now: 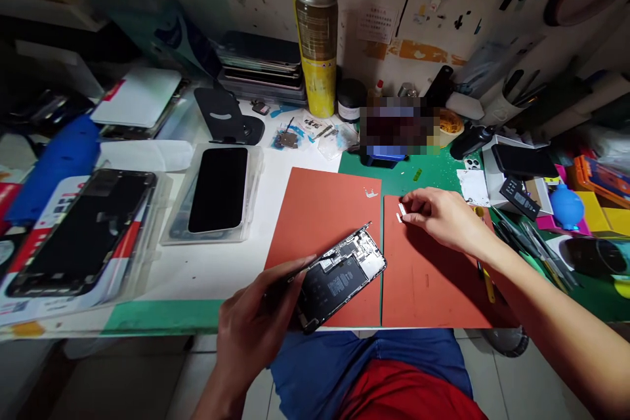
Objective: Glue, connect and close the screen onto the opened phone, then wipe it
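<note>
My left hand [258, 308] grips an opened smartphone [339, 282] by its lower end, tilted above the left reddish-brown mat. Its screen is off, so the black battery and the circuit board at the upper end show. On the right mat [428, 275], my right hand [443, 216] is closed, thumb and fingers around a small silvery piece [401, 209]. A second tiny pale piece [398, 217] is beside the thumb tip. Several small silvery bits [370, 193] lie near the top of the left mat [315, 210].
A detached phone screen assembly [88, 230] and a dark phone on a clear case [219, 190] lie to the left. Behind stands a yellow spray can [317, 46]. Tweezers and other slim tools [546, 252], a yellow-handled tool [488, 285] and a blue ball-shaped blower [567, 207] are at right.
</note>
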`<action>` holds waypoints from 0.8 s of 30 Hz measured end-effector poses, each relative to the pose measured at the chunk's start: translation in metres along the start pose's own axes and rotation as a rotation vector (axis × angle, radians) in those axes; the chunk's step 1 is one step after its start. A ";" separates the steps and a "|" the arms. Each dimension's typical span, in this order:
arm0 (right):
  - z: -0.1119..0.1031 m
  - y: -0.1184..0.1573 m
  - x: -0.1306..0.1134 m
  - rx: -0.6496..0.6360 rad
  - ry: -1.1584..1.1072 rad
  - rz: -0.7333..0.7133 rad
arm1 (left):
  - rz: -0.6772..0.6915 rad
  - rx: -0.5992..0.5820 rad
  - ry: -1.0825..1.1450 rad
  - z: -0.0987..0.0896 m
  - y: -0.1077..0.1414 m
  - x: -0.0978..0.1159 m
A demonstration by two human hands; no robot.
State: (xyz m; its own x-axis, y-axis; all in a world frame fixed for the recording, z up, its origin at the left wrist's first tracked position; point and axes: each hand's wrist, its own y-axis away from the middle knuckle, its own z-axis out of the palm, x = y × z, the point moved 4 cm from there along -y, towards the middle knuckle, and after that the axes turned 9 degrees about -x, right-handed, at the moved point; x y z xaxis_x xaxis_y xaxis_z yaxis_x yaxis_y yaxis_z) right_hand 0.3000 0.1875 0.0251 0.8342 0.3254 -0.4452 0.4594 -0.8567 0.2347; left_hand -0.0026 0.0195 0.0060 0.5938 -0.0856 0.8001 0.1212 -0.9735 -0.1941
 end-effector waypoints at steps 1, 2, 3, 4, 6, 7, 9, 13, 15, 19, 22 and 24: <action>0.002 0.000 0.000 0.001 -0.006 0.001 | 0.015 -0.004 0.002 0.000 0.000 0.000; 0.003 0.000 0.000 0.004 -0.013 0.003 | 0.027 -0.006 0.005 0.000 0.000 0.000; 0.004 -0.001 0.000 0.007 -0.020 0.005 | 0.033 -0.007 0.006 0.000 0.000 0.000; 0.005 -0.002 0.000 0.009 -0.030 0.008 | 0.031 -0.007 0.006 0.001 0.000 0.000; 0.005 -0.004 0.002 0.010 -0.060 0.014 | 0.010 -0.003 0.002 0.001 0.001 0.000; 0.005 -0.004 0.002 0.008 -0.084 0.015 | -0.001 -0.003 0.001 0.001 0.001 0.001; 0.005 -0.003 0.003 -0.002 -0.148 0.014 | -0.006 -0.013 0.006 0.001 0.002 0.002; 0.001 0.011 -0.002 -0.027 -0.299 -0.007 | 0.024 -0.031 0.031 0.002 0.002 0.000; -0.001 0.020 -0.011 -0.038 -0.404 -0.025 | 0.071 -0.044 0.030 0.002 0.001 -0.002; 0.003 0.029 -0.043 -0.074 -0.565 -0.067 | 0.121 -0.039 0.010 0.002 0.001 -0.003; 0.017 0.024 -0.062 -0.121 -0.585 -0.127 | 0.111 -0.040 0.007 0.001 0.001 -0.003; 0.026 0.020 -0.068 -0.142 -0.579 -0.160 | 0.104 -0.046 0.014 0.001 0.002 -0.003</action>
State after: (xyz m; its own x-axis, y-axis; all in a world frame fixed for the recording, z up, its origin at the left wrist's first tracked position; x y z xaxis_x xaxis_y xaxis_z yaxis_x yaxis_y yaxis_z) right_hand 0.2445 0.1382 0.0377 0.4690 0.1416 -0.8718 0.6346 -0.7405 0.2211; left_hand -0.0034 0.0184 0.0030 0.5899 -0.1891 0.7850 0.0225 -0.9679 -0.2501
